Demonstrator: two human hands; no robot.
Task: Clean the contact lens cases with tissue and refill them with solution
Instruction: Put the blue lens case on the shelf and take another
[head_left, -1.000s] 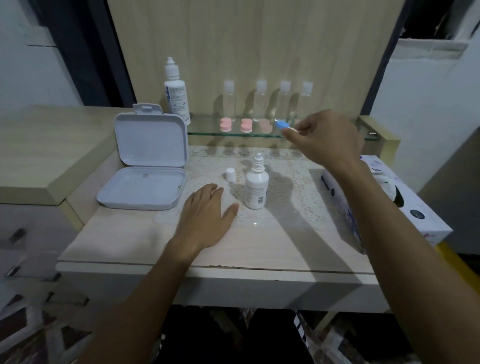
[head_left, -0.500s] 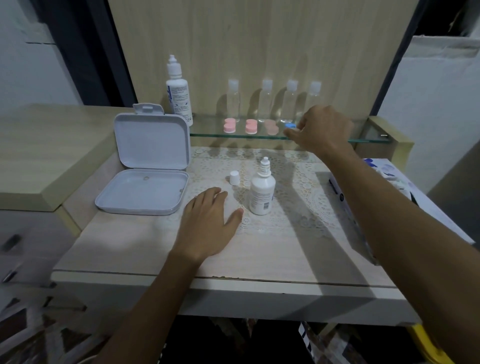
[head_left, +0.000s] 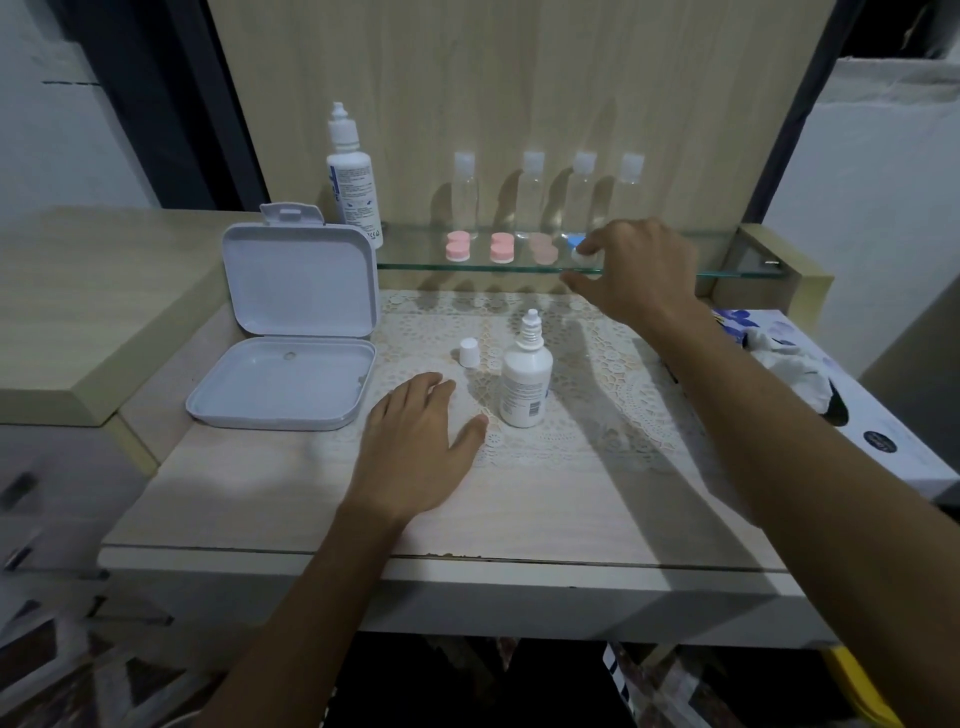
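A blue and white lens case (head_left: 575, 246) sits on the glass shelf (head_left: 727, 267). My right hand (head_left: 631, 270) hovers over it, index fingertip touching the case and thumb spread apart in front of the shelf edge. To its left along the shelf are two pink lens cases (head_left: 458, 246) (head_left: 502, 247) and a paler pink one (head_left: 543, 248). The small solution bottle (head_left: 524, 384) stands uncapped on the lace mat, its white cap (head_left: 468, 352) beside it. My left hand (head_left: 415, 447) rests flat on the table, holding nothing. A tissue box (head_left: 852, 415) with a tissue (head_left: 779, 358) sticking out lies at the right.
A large solution bottle (head_left: 353, 176) stands at the shelf's left end. Several clear small bottles (head_left: 532, 192) line the wooden back wall. An open white hinged box (head_left: 291, 338) sits left on the table. A raised wooden ledge (head_left: 78, 312) is further left.
My right hand carried the blue and white lens case to the glass shelf and set it down; the thumb has come off it. The left hand stayed flat on the table.
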